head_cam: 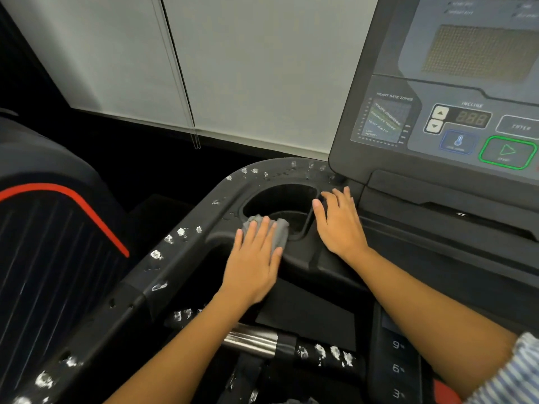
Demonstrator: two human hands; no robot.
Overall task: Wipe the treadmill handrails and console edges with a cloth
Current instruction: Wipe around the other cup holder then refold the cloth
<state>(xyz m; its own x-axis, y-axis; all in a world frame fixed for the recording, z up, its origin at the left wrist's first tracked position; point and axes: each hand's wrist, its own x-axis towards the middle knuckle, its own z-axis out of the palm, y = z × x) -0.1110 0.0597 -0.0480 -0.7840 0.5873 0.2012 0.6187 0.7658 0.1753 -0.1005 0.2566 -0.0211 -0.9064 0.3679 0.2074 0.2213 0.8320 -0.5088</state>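
The step in hand is wiping the left corner of the treadmill, where the handrail [151,275] meets the console [388,83]. The left hand [252,260] lies palm down on a grey cloth [280,232], its fingers [253,231] straight and slightly spread, pressing the cloth flat rather than gripping it. The cloth is bunched on the near rim of the cup holder [280,199], just right of where the handrail bends. The right hand [339,223] rests flat on the ledge at the cup holder's right edge, fingers straight and close together, holding nothing; it looks to be bracing.

The job seems far from finished. White splotches [156,254] dot the handrail from the near left corner up to the far bend, and more sit on the black bar [323,352] beside the metal grip [250,339] at the near edge.

The handrail's long axis runs from near left to far right, then curves right at its far end toward the console. The cloth is crumpled, so it has no clear long axis; it spreads a little wider left to right.

The next move likely calls for sliding the cloth left onto the handrail and following that diagonal, with enough pressure to lift the marks.
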